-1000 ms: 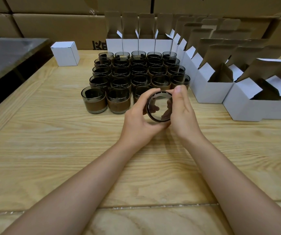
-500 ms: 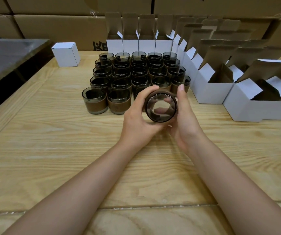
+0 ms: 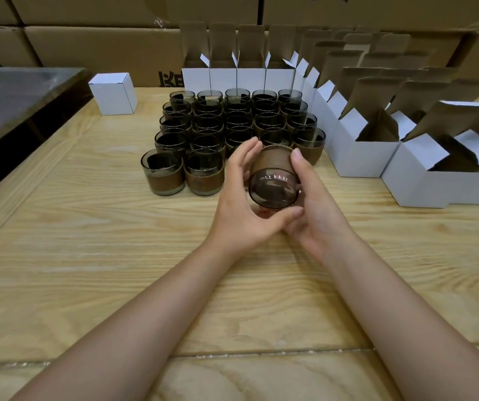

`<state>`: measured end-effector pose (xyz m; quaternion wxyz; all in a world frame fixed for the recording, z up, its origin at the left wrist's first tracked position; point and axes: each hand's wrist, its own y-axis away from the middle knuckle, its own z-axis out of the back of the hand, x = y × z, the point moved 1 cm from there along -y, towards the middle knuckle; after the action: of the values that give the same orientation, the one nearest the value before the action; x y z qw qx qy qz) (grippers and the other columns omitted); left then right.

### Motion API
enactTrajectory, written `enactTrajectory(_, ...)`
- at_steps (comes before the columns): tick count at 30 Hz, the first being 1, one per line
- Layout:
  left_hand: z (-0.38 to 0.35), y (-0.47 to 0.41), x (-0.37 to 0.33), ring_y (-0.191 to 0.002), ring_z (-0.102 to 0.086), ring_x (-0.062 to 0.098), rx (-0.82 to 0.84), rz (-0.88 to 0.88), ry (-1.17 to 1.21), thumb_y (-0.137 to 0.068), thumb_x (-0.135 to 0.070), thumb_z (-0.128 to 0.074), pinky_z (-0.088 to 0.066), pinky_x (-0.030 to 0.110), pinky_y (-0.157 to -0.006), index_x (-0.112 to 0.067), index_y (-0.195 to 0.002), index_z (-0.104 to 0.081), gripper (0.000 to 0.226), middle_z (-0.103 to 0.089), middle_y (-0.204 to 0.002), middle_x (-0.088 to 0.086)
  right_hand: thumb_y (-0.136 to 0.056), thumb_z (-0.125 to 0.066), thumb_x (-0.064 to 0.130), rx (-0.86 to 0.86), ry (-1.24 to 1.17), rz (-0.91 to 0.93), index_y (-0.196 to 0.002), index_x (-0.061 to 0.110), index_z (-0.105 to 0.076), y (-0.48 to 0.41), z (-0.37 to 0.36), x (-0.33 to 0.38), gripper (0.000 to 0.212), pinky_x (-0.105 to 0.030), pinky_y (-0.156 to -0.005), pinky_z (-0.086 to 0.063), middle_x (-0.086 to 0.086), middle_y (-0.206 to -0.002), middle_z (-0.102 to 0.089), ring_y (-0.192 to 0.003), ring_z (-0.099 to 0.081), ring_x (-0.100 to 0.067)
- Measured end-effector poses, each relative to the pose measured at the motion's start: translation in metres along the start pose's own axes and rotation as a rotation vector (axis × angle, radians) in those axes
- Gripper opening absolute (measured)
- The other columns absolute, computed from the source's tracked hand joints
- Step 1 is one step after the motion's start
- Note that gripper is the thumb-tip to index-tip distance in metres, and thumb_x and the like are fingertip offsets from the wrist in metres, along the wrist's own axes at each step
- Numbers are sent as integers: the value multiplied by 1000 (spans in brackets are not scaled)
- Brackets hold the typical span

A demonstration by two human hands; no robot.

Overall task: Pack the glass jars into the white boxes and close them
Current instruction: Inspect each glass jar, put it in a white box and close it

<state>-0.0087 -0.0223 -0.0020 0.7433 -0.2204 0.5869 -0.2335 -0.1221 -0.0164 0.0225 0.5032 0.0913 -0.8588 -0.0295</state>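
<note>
One jar in hand; nearly all the packing left to do.

Jar held just in front of the block of jars, tipped over, base toward the person. Left hand curls round its left side, thumb under; right hand wraps the right side, fingertip on the brown band. Block: over two dozen jars, upright, unpacked, on the table. Left of block: one closed box, likely the only one finished. Behind and right of block: rows of open boxes, flaps up, nearest ones visibly empty.
</note>
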Motion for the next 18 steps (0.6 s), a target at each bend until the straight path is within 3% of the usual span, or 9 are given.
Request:
enactTrajectory(2, 1, 0, 0, -135, -42, 15, -5, 14, -3, -65, -27, -84, -39, 42, -109, -17, -143, -25, 98, -43, -143, 5, -78, -63, 47, 25, 19, 17, -100, 16, -73, 0, 1, 1, 40, -51, -103, -45, -15, -111, -71, -109, -66, -29)
enactTrajectory(6, 0, -1, 2, -124, -51, 9, -36, 56, -3, -66, -23, -83, -46, 39, -103, -27, -136, -40, 82, -50, -132, -11, -74, -62, 48, 34, 50, 30, -85, 22, -78, 0, 0, 0, 32, -47, -107, -38, -9, -101, -72, -99, -65, -23)
enactTrajectory(10, 0, -2, 5, -120, -53, 6, -41, 71, 50, -64, -15, -85, -48, 33, -100, -24, -132, -43, 81, -50, -128, -14, -81, -49, 61, 47, -25, 1, -118, 8, -65, 0, 1, 4, 66, -44, -104, -44, -16, -120, -66, -115, -62, -29)
enactTrajectory(13, 0, -3, 7, -125, -50, 6, -46, 63, 64, -65, -12, -85, -46, 30, -102, -21, -135, -42, 83, -49, -132, -14, -74, -54, 61, 18, -33, 21, -114, 10, -65, 4, -3, 3, 66, -47, -104, -43, -14, -115, -68, -108, -65, -28)
enactTrajectory(15, 0, -3, 7, -130, -47, 7, -54, 65, 80, -66, -11, -82, -44, 33, -105, -20, -136, -41, 81, -48, -137, -8, -71, -58, 56, -43, -4, 47, -118, 8, -63, 6, -7, -1, 67, -44, -99, -47, -14, -110, -69, -97, -65, -23)
enactTrajectory(18, -1, -3, 6, -135, -42, 9, -60, 61, 103, -68, -15, -75, -40, 35, -109, -26, -132, -41, 74, -46, -145, -1, -71, -63, 47, -86, -40, 66, -129, -2, -52, 7, -11, -5, 77, -30, -75, -54, -19, -114, -67, -86, -66, -18)
